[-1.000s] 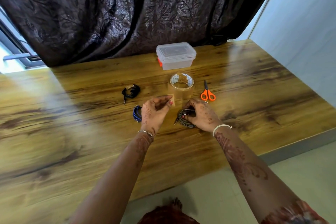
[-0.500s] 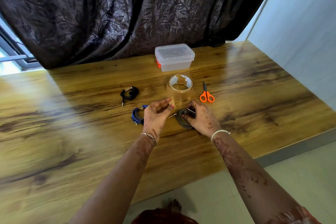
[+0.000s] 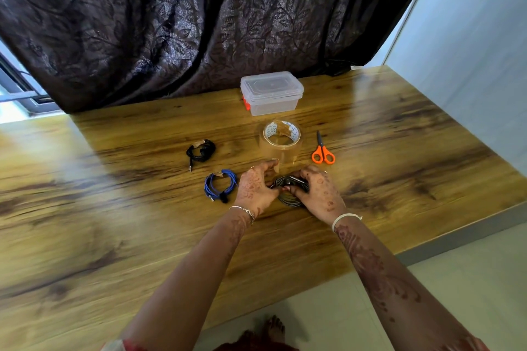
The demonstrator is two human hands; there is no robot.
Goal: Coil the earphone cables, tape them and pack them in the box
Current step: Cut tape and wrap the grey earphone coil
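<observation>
Grey earphone coil (image 3: 291, 197) on the worktop (image 3: 405, 157), centre, towards the front edge; taping step, head view.
Right hand (image 3: 319, 194) grips the coil's top. Left hand (image 3: 255, 188) pinches a tape strip (image 3: 276, 167), thumb at the coil. Taped blue coil (image 3: 220, 186) and black coil (image 3: 201, 149) lie to the left. Tape roll (image 3: 281, 137), scissors (image 3: 322, 151) and lidded box (image 3: 271, 94) sit behind. Best done: loops bunched tight, strip wrapped fully round, ends pressed together.

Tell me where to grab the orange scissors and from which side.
Take the scissors by the orange handle loops, coming from above on the near side. They lie flat on the table, closed, loops nearest the person, blades pointing away toward the box.
</observation>
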